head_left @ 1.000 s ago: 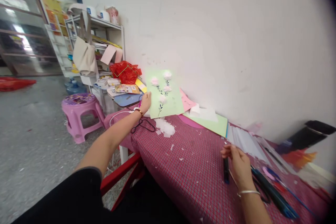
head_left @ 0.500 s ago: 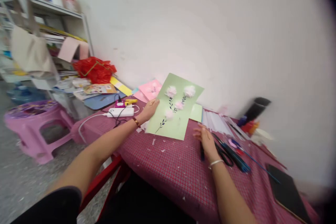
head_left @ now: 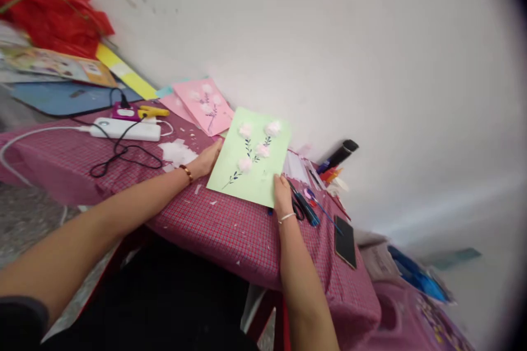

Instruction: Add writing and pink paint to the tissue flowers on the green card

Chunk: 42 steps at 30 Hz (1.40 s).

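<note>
A light green card [head_left: 257, 175] with pale pink puffy flowers and dark painted stems is held up over the table. My left hand [head_left: 211, 157] grips its left edge, with the fingertips partly hidden behind it. On the opposite edge, near the lower right corner, my right hand [head_left: 282, 192] is closed on the card. Behind it to the left lies a pink card [head_left: 209, 112] with similar flowers. Scissors [head_left: 298, 205] and a blue-handled tool [head_left: 309, 213] rest just right of my right hand.
A checked red cloth [head_left: 230, 236] covers the table. White paper scraps [head_left: 177, 152], a power strip [head_left: 125, 129] and black cable lie left. A dark notebook [head_left: 345, 241] and black cylinder [head_left: 340, 153] are right. A red bag [head_left: 49, 11] sits upper left.
My right hand has moved up to the green card and taken hold of its right edge. The view has turned right, showing more of the table's right end.
</note>
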Tool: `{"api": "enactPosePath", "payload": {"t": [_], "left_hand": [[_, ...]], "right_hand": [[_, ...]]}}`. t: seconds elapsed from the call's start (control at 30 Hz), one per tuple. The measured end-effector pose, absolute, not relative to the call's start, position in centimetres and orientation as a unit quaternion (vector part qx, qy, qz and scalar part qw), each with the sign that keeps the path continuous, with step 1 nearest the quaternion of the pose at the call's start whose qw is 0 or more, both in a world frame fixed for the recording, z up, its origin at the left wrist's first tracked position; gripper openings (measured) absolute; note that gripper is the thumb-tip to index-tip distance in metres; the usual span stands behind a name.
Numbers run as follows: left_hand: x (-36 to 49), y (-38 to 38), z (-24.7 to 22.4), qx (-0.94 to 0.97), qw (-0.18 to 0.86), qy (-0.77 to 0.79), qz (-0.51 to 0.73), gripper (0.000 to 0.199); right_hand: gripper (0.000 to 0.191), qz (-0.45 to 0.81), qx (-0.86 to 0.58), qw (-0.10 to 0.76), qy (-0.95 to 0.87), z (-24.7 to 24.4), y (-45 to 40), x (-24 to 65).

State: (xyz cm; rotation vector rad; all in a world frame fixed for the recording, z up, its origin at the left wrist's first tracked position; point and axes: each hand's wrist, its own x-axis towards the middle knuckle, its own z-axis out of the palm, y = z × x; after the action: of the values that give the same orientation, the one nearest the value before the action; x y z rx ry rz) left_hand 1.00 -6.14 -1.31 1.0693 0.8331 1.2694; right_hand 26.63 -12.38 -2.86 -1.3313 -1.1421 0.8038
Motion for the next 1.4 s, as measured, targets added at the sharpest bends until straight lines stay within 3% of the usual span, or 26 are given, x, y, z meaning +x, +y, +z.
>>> {"api": "enactPosePath", "payload": {"t": [0.17, 0.33, 0.43, 1.03, 1.4], "left_hand": [[0.2, -5.5, -1.1, 0.406, 0.697, 0.291, 0.514, 0.067], [0.1, -5.5, -1.7, 0.397, 0.733, 0.269, 0.483, 0.036], [0.2, -5.8, -1.9, 0.411, 0.735, 0.278, 0.462, 0.034], [0.2, -5.3, -1.7, 0.443, 0.645, 0.344, 0.519, 0.035], [0.7, -5.7, -1.0, 0.489, 0.535, 0.446, 0.525, 0.021]], "right_hand": [[0.039, 0.373, -0.56, 0.562, -0.48, -2.8, -12.6, 26.3], [0.038, 0.387, -0.551, 0.558, -0.486, -3.2, -12.7, 26.2], [0.037, 0.394, -0.541, 0.569, -0.478, -3.4, -12.6, 26.2], [0.044, 0.396, -0.502, 0.608, -0.471, -3.0, -12.5, 26.0], [0.044, 0.397, -0.516, 0.599, -0.466, -2.8, -11.9, 25.5]]}}
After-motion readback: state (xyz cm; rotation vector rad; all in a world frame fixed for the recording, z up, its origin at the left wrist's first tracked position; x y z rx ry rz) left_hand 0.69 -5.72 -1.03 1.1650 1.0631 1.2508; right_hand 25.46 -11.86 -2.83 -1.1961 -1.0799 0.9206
